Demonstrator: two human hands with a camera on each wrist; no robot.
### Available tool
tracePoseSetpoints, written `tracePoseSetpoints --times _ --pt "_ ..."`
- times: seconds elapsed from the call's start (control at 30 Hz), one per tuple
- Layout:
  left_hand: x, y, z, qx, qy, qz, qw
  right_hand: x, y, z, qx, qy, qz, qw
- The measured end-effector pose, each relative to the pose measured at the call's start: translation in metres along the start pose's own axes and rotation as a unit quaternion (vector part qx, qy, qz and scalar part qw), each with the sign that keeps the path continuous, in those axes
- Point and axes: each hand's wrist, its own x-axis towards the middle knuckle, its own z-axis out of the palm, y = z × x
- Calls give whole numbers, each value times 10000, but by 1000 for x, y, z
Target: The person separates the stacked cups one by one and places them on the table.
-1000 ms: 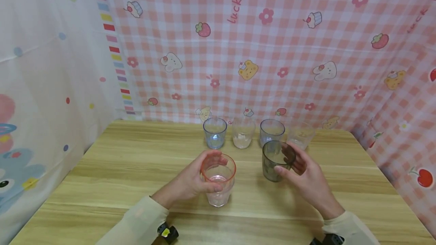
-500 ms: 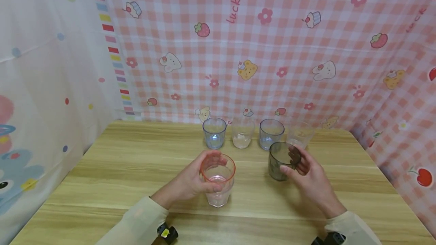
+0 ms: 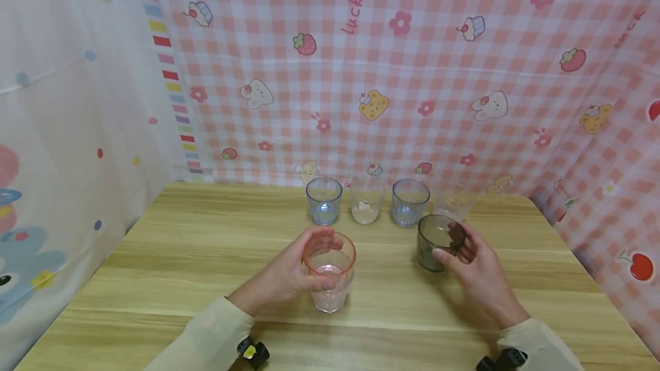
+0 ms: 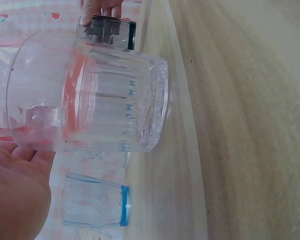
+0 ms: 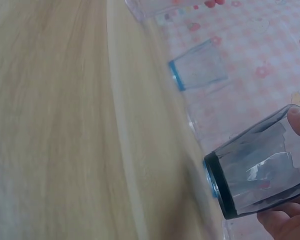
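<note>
My left hand (image 3: 286, 271) grips a clear tumbler with an orange-red rim (image 3: 330, 300), its thumb across the near side and its fingers behind. The tumbler is upright; the left wrist view shows its faceted base and an orange-red band (image 4: 76, 95) partway along. Over to the right, my right hand (image 3: 484, 276) holds a smoky grey tumbler (image 3: 429, 249) between thumb and fingers. In the right wrist view the dark base of this grey tumbler (image 5: 262, 167) shows, close over the wood, with a shadow beside it.
Behind the hands stands a row: a blue tumbler (image 3: 323, 204), a clear glass (image 3: 365, 210), a second blue tumbler (image 3: 408, 205) and another clear one (image 3: 454, 204). The wooden table (image 3: 206, 245) ends at a pink checked cloth (image 3: 335, 73).
My right hand has carried the grey tumbler to the right, away from the orange-rimmed one. The left hand and its tumbler have stayed almost still.
</note>
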Motion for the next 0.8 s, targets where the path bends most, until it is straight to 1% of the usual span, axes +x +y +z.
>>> tracePoseSetpoints --times 0.17,0.43,0.63,0.8 --pt "1 -1 0 18 16 89 10000 1 5 -2 29 49 69 10000" --pt "0 -1 -1 -11 0 -2 10000 3 12 -6 138 57 77 9999" --pt "1 -2 -1 -18 -25 8 10000 4 16 -11 131 66 176 9997" --pt "0 -1 -2 -1 -11 -171 9999 4 18 -15 112 160 137 9997"
